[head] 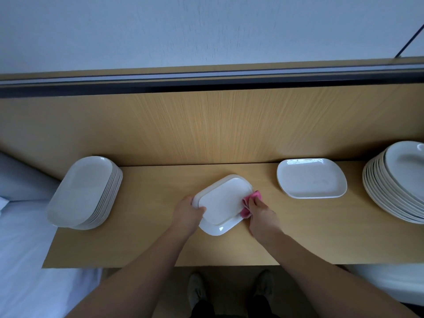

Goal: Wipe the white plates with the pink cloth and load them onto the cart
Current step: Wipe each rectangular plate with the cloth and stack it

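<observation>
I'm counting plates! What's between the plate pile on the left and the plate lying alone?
Head view: one white plate, gripped by the left hand, and the pink cloth in the right hand.

Bare forearms (146,267), pale shoes (196,289), dark trousers (204,309)

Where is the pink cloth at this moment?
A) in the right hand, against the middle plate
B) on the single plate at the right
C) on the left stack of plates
A: the right hand grips the pink cloth against the plate that the left hand holds.
</observation>
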A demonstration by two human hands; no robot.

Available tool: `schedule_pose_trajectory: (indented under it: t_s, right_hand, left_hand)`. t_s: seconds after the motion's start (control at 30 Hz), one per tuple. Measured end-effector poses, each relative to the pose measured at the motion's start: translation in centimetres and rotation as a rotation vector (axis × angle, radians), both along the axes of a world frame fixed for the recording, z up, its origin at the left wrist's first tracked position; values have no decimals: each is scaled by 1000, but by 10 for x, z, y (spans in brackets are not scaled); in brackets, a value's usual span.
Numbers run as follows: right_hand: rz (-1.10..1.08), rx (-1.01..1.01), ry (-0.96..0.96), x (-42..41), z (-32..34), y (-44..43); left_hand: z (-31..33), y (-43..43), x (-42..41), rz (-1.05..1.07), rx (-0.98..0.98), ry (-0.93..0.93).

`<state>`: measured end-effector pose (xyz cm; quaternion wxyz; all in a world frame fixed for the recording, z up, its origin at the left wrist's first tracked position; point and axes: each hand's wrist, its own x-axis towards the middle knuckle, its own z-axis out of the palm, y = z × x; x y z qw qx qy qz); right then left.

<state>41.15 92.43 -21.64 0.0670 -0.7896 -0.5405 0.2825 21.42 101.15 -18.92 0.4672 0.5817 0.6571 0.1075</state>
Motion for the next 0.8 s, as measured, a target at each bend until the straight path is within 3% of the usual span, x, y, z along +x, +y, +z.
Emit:
schedule_pose_trajectory:
  t_s: [0.17, 0.27, 0.5, 0.67, 0.8]
  right_hand:
    - [55, -8, 11, -20, 3, 3]
    - [60, -21, 22, -19, 5, 5]
    - [79, -41, 65, -27, 7, 4]
    - [182, -71, 55, -35, 3, -13]
    - [218, 116, 13, -14, 14, -1]
  left_hand:
    - [3, -19, 11, -160, 107, 37]
    - [3, -21, 5, -258, 50, 46]
    - [-2, -32, 3, -38, 12, -51]
    - [-9, -38, 12, -129, 73, 47]
    - [-10, -36, 6, -137, 43, -1]
